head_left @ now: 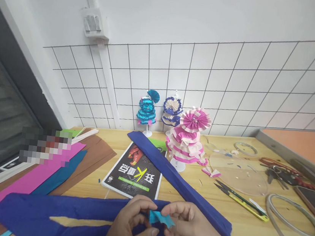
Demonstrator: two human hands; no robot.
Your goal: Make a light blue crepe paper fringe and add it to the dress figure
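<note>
Between the fingers of both hands is a small piece of turquoise crepe paper (pixel 160 218), crinkled and wavy along its lower edge. My left hand (pixel 134 224) pinches its left side, while my right hand (pixel 183 224) grips it from the right. Beneath the hands spreads dark blue crepe paper (pixel 77 207) with a slit that shows the table. A folded dark blue strip (pixel 168 171) slants from the booklet (pixel 130 174) down to the right, passing behind my right hand.
Three paper-dressed stands, turquoise (pixel 147 111), blue-and-cream (pixel 172 112) and pink (pixel 187 141), stand at the back. Yellow thread snips (pixel 246 203), tape rolls (pixel 296 217), keys (pixel 278 177) and a dark flat device (pixel 314 206) lie right. Pink (pixel 32 179) and brown paper (pixel 92 156) lie left.
</note>
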